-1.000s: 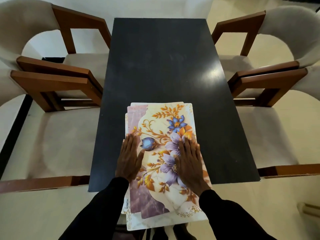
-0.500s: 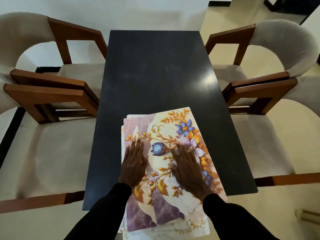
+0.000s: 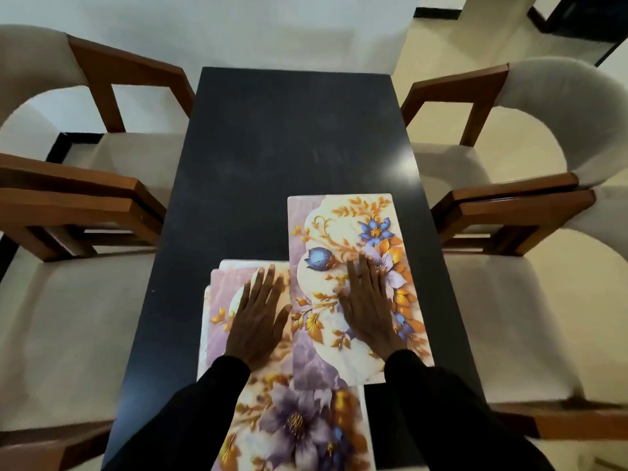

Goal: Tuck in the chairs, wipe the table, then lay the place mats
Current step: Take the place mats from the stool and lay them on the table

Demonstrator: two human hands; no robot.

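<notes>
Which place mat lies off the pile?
The floral mat under the right hand: it lies rightward on the table, partly overlapping the pile; the others lie stacked under the left hand.

Stack of mats (image 3: pixel 292 430), bottom edge cut off

A dark matte tabletop (image 3: pixel 289 137) stretches ahead of both grips to a white wall (image 3: pixel 238 22), with a glare of light (image 3: pixel 404 164) ahead of the right grip (image 3: pixel 368 307). Out beyond the left grip (image 3: pixel 258 314) stand the near left chair (image 3: pixel 68 317) and the far left chair (image 3: pixel 136 154), with brown wooden arms and pale seats. Beyond the right grip stand the near right chair (image 3: pixel 526 317) and the far right chair (image 3: pixel 475 158) on a cream floor (image 3: pixel 441 39).
</notes>
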